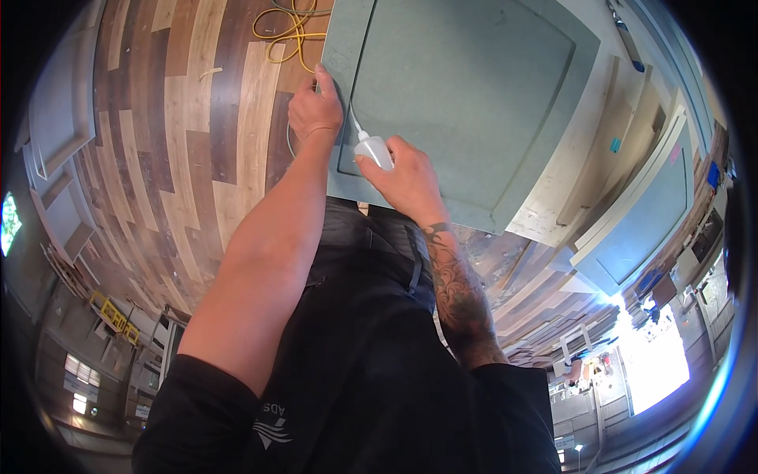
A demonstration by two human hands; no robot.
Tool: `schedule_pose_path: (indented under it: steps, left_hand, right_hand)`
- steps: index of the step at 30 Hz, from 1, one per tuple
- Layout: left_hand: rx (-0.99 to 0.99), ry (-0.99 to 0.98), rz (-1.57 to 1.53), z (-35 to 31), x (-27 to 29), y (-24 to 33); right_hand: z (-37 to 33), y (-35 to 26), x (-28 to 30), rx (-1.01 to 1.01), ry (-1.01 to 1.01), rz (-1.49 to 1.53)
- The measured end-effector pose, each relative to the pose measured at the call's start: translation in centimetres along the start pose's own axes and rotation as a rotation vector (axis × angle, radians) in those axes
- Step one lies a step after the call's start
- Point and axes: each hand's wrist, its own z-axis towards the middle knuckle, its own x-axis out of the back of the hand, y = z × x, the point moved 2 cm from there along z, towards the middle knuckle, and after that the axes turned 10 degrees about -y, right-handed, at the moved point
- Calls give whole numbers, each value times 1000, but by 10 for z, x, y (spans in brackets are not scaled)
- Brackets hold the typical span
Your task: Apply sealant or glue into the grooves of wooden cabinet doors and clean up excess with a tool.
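Observation:
A large grey-green panel [466, 103], like a cabinet door with a grooved border, lies in front of my body. My right hand [407, 178] is wrapped round a white squeeze bottle [374, 150], tilted with its thin nozzle pointing up and left. The nozzle tip is close to the panel's left groove; whether it touches is too small to tell. My left hand [316, 107] is closed at the panel's left edge, thumb along the top and fingers curled at the side, partly hidden.
A yellow cord [294, 33] lies looped beyond my left hand. Wood-plank flooring [181, 118] spreads to the left. Pale boards [588, 150] are to the right, with another framed grey-green panel [651, 225] farther out. White framed pieces [59, 158] stand at the far left.

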Motion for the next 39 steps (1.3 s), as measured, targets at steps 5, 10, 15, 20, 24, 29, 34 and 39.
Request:
schedule_pose_path:
  steps: [5, 10, 15, 20, 24, 29, 34, 39]
  left_hand:
    - [-15, 6, -1, 0, -2, 1]
    - [-21, -4, 2, 0, -2, 1]
    - [-9, -14, 3, -2, -3, 3]
    - [-12, -9, 2, -1, -1, 1]
    - [-8, -6, -11, -6, -1, 7]
    - [7, -18, 1, -2, -1, 4]
    - [3, -11, -20, -2, -1, 4]
    - [12, -15, -43, -6, 1, 6]
  right_hand:
    - [-2, 1, 0, -10, -10, 12]
    - [-4, 1, -1, -18, -24, 11]
    - [-6, 3, -5, -23, -19, 14]
    - [-10, 0, -6, -36, -43, 21]
    - [-12, 1, -6, -46, -42, 26]
    - [-14, 3, -10, -25, -33, 27]
    - [-19, 1, -10, -38, -43, 27]
    - [-21, 1, -8, -100, -118, 17]
